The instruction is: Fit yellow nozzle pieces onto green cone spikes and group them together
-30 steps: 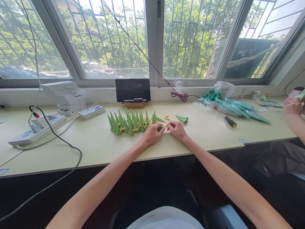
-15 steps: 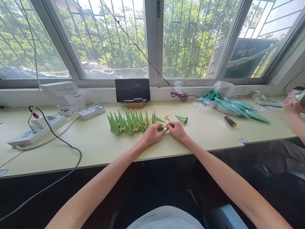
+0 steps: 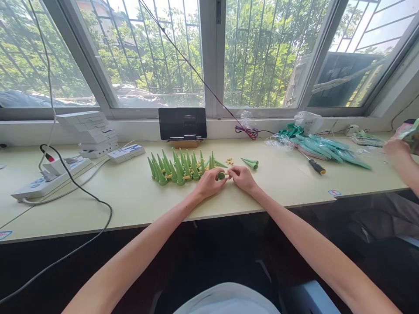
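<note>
My left hand (image 3: 208, 184) is closed round a green plastic cone (image 3: 221, 175), whose round open end faces me. My right hand (image 3: 241, 177) pinches a small yellow piece (image 3: 228, 173) against that end. Both hands rest on the pale green table (image 3: 137, 196). Just behind them stands a cluster of several upright green cones (image 3: 178, 168) with yellow parts at their bases. A few loose yellow pieces (image 3: 229, 162) and a lying green cone (image 3: 250, 163) sit to the right of the cluster.
A dark phone (image 3: 182, 124) leans at the window sill. White boxes (image 3: 90, 133), a power strip (image 3: 49, 179) and a black cable (image 3: 88, 196) lie left. A screwdriver (image 3: 314, 165) and bagged green parts (image 3: 327, 148) lie right, where another person's hand (image 3: 397, 150) works.
My hands stay in place, turning the cone slightly so its round end shows. The other person's hand at the right has lifted a little.
</note>
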Motion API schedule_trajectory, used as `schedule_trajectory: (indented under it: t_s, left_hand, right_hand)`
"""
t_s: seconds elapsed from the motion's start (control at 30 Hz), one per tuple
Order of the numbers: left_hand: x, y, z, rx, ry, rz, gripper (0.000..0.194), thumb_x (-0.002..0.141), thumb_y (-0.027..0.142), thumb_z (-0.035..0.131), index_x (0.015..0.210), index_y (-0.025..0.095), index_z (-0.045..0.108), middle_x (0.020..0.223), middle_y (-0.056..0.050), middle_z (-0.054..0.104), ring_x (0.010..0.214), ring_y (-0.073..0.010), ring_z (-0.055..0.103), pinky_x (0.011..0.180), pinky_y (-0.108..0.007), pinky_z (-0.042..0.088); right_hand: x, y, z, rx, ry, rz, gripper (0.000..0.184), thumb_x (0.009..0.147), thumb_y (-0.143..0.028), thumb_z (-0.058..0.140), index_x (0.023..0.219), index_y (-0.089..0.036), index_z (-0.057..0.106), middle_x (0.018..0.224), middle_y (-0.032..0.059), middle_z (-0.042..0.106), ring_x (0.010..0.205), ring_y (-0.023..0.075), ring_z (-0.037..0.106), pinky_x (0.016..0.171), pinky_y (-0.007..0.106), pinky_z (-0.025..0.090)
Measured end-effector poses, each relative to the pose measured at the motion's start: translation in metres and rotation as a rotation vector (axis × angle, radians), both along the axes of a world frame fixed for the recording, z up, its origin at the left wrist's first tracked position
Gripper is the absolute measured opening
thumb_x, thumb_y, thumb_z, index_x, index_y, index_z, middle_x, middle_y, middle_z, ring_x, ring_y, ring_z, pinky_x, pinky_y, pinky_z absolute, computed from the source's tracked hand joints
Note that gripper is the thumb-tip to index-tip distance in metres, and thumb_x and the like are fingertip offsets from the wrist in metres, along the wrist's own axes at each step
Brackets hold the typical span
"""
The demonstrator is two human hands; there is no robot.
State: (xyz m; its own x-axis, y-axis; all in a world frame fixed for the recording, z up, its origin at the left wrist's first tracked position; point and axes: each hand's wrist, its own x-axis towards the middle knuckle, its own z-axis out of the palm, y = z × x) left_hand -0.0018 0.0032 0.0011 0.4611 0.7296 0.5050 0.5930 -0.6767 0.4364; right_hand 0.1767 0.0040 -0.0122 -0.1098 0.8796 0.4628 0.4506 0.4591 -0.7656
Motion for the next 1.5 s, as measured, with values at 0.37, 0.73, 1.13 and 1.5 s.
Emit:
schedule_trajectory:
  t_s: [0.37, 0.73, 1.13, 1.5]
  left_hand:
    - [-0.0004, 0.0, -0.0006, 0.018, -0.025, -0.007, 0.029, 0.088, 0.039, 0.055, 0.103, 0.017, 0.066, 0.08, -0.003, 0.067, 0.062, -0.013, 0.053, 0.063, -0.027, 0.043]
    - [-0.0007, 0.0013, -0.0026, 0.028, -0.043, 0.014, 0.03, 0.089, 0.038, 0.054, 0.106, 0.016, 0.066, 0.081, -0.003, 0.067, 0.061, -0.0128, 0.052, 0.062, -0.027, 0.042]
    - [-0.0004, 0.0006, -0.0009, 0.02, -0.043, 0.02, 0.031, 0.089, 0.036, 0.054, 0.107, 0.015, 0.066, 0.081, -0.004, 0.068, 0.06, -0.0126, 0.052, 0.062, -0.027, 0.042]
    - [-0.0003, 0.0027, -0.0037, 0.049, -0.056, 0.005, 0.026, 0.088, 0.035, 0.057, 0.104, 0.016, 0.067, 0.075, -0.001, 0.065, 0.058, -0.0113, 0.051, 0.06, -0.025, 0.04]
  right_hand:
    - [0.0003, 0.0034, -0.0043, 0.037, 0.077, 0.053, 0.022, 0.085, -0.035, 0.055, 0.079, -0.018, 0.067, 0.075, 0.0041, 0.071, 0.071, 0.0171, 0.065, 0.075, 0.03, 0.05]
    - [0.0004, 0.0068, -0.0079, 0.058, 0.113, 0.049, 0.023, 0.081, -0.04, 0.062, 0.086, -0.018, 0.066, 0.082, 0.0053, 0.069, 0.076, 0.0176, 0.063, 0.074, 0.031, 0.05]
    - [0.0, 0.0063, -0.0071, 0.058, 0.139, 0.066, 0.025, 0.079, -0.041, 0.065, 0.088, -0.018, 0.066, 0.087, 0.0063, 0.07, 0.074, 0.0167, 0.063, 0.065, 0.028, 0.049]
    - [-0.0015, 0.0029, -0.0038, 0.008, 0.165, 0.094, 0.024, 0.081, -0.042, 0.062, 0.079, -0.018, 0.063, 0.073, 0.0044, 0.068, 0.065, 0.0166, 0.061, 0.062, 0.029, 0.048]
